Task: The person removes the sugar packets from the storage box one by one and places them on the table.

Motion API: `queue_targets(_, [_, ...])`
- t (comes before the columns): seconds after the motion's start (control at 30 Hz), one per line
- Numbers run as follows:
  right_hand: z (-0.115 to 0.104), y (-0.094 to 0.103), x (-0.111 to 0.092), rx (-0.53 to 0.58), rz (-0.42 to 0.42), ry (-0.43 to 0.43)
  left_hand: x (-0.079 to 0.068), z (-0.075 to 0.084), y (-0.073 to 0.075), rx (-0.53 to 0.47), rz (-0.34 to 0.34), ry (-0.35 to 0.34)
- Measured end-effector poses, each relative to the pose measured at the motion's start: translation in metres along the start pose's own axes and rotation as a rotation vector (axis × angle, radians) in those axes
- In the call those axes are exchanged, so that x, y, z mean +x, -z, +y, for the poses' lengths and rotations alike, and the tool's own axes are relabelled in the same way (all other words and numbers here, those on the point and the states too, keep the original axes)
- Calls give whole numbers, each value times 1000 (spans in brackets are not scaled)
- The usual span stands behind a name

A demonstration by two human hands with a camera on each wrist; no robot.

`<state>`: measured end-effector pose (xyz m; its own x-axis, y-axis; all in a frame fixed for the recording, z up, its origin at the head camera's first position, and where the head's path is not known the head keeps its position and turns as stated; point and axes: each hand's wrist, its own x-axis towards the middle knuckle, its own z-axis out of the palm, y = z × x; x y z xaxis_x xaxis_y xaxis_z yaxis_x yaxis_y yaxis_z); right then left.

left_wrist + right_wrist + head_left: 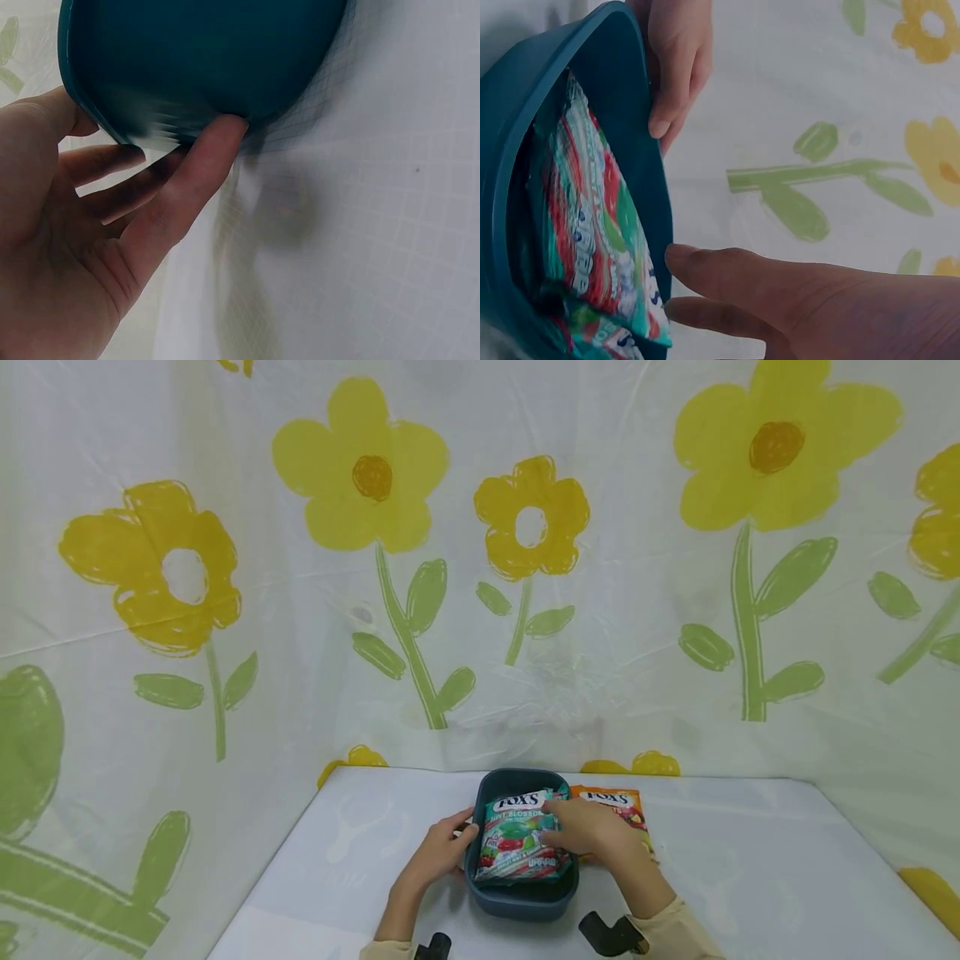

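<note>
A dark blue-green plastic bin (521, 907) stands on the white table. Inside it lies a green Fox's Mint Blossom candy bag (513, 837), with another green candy bag (604, 334) partly hidden beside it. My left hand (437, 850) touches the bin's left side, fingers extended along its outer wall in the left wrist view. Over the bin's right rim reaches my right hand (592, 829); its fingertips are at the right edge of the upper bag, thumb and fingers extended. An orange Fox's candy bag (628, 802) lies right of the bin, partly covered by that hand.
A white table (720, 860) extends to both sides of the bin. Behind it and along the sides hangs a white curtain (615, 635) printed with yellow flowers. Black wrist camera mounts (609, 933) sit by both sleeves.
</note>
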<state>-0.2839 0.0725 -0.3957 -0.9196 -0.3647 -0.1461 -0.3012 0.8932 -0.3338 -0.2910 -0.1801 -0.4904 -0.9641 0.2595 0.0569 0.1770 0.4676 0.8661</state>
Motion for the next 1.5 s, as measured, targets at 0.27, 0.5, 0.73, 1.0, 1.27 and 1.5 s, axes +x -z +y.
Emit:
queue_targets(0.27, [-11,-4,9,-49,15,11,3,-2,0,12,2,3])
queue_targets(0.5, [-13,-14,19,-69,51,-42,4,-6,-1,11,-3,9])
queue_targets(0.73, [-14,-21,24,-65,93,-69,4,-5,-1,0,-6,6])
queue_targets(1.0, [-21,-21,21,-7,135,-38,4,-6,-2,7,-6,-1])
queue_targets(1.27, [-32,-22,21,81,178,-31,4,-5,-1,-1,-14,-3])
queue_targets(1.5, [-37,-27,24,180,245,-37,5,-5,0,-14,-20,-3])
